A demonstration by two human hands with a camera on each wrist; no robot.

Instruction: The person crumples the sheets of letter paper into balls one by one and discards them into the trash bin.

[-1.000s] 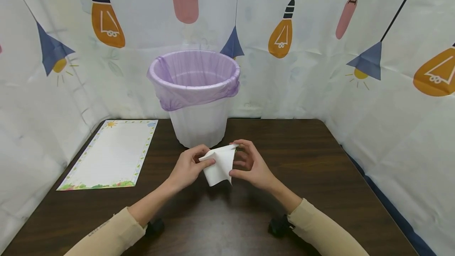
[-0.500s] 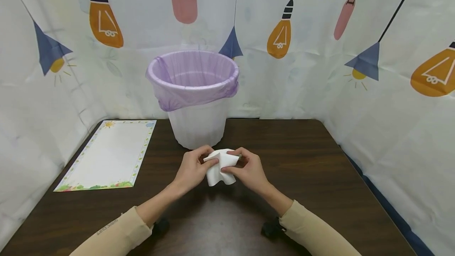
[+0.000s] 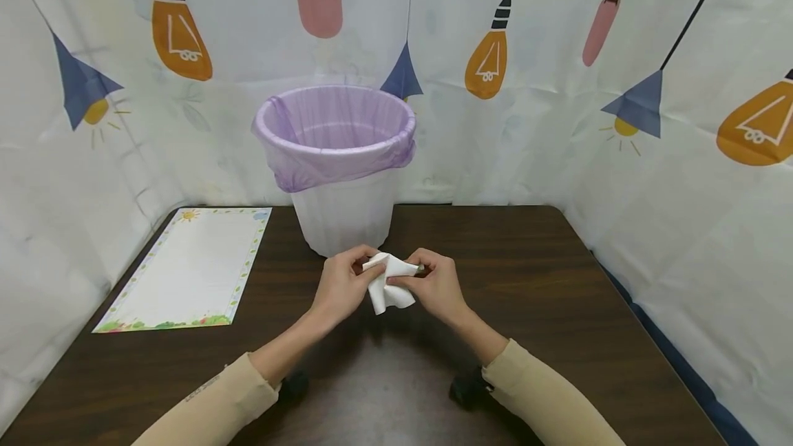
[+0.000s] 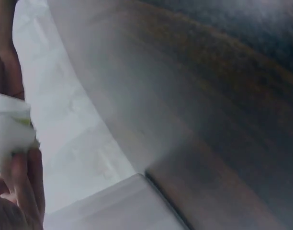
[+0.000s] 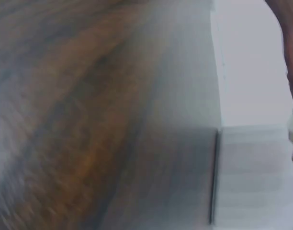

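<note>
White paper is in the mid., btwn both hands, at 3 o'clock from the L hand & 9 o'clock from the R hand. Thumb + fingers of each pinch it, w/ almost no gap. It's all bunched, so can't tell its long way; a loose bit hangs to 6 o'clock. The bin is approx. 11 o'clock from it, L hand nearer.
</note>
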